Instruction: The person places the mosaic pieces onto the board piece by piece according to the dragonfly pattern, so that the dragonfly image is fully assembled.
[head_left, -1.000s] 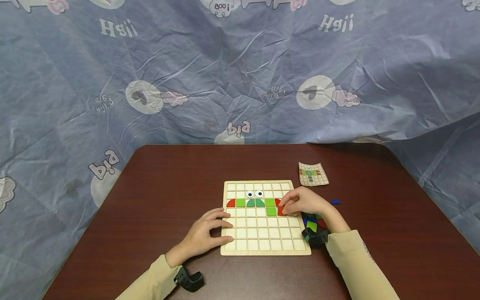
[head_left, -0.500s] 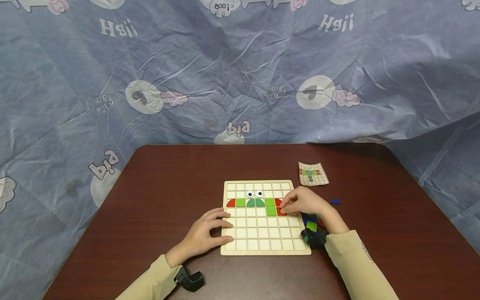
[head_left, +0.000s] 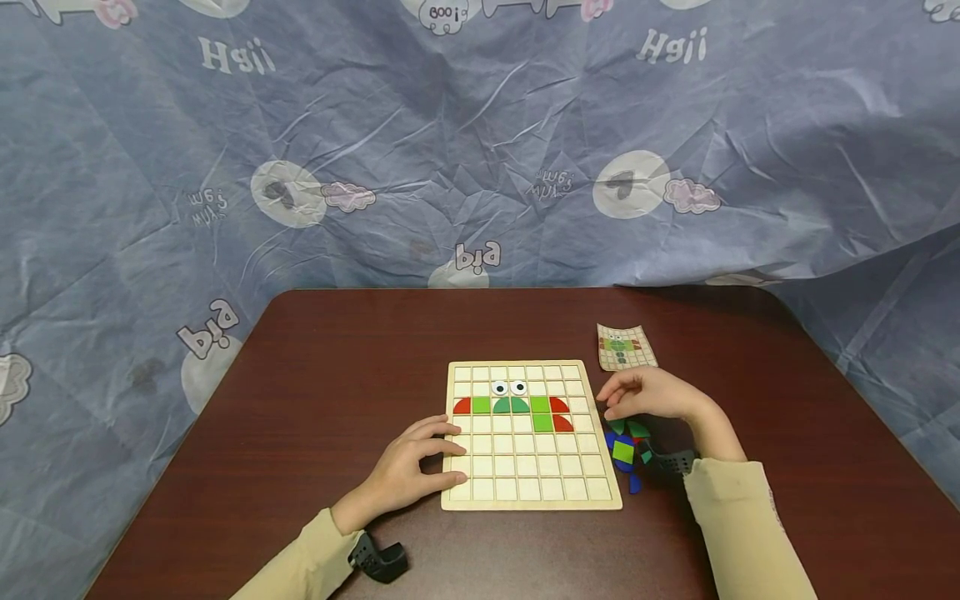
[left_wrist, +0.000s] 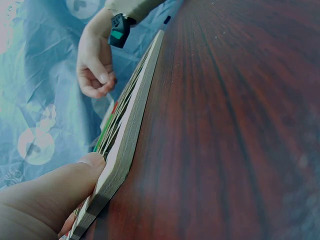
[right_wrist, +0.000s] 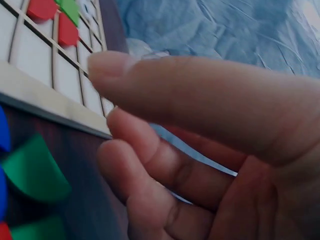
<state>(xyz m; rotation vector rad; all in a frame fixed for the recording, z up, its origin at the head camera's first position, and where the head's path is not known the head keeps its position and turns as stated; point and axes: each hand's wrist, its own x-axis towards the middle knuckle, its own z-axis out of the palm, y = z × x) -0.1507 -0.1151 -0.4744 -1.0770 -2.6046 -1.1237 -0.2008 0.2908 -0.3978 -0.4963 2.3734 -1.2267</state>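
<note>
In the head view, the right hand (head_left: 652, 393) has let go of the lower red piece (head_left: 562, 423) and moved off the board (head_left: 531, 493); half a second ago its fingertips were on that piece, and now it hangs just beside the right edge, near the loose pieces (head_left: 623, 452) on the worktop (head_left: 360, 350). The red piece lies in its square, right of a light green square (head_left: 542, 423) and below the upper red piece (head_left: 558, 405), so I judge that this placement is done. The left hand (head_left: 411, 467) has not shifted: its fingers are spread on the board's left edge, gripping nothing, probably to steady it. The small card (head_left: 627, 347) beyond the board shows a similar figure with red at both sides, while the board's left side has one red piece (head_left: 462, 406), so the work looks only partly done. In the left wrist view, the left thumb (left_wrist: 82, 172) rests on the board's rim, and the right hand is well apart from it. In the right wrist view, thumb and fingers stand apart with nothing between them, released, with a dark green piece (right_wrist: 37, 170) on the worktop nearby
</note>
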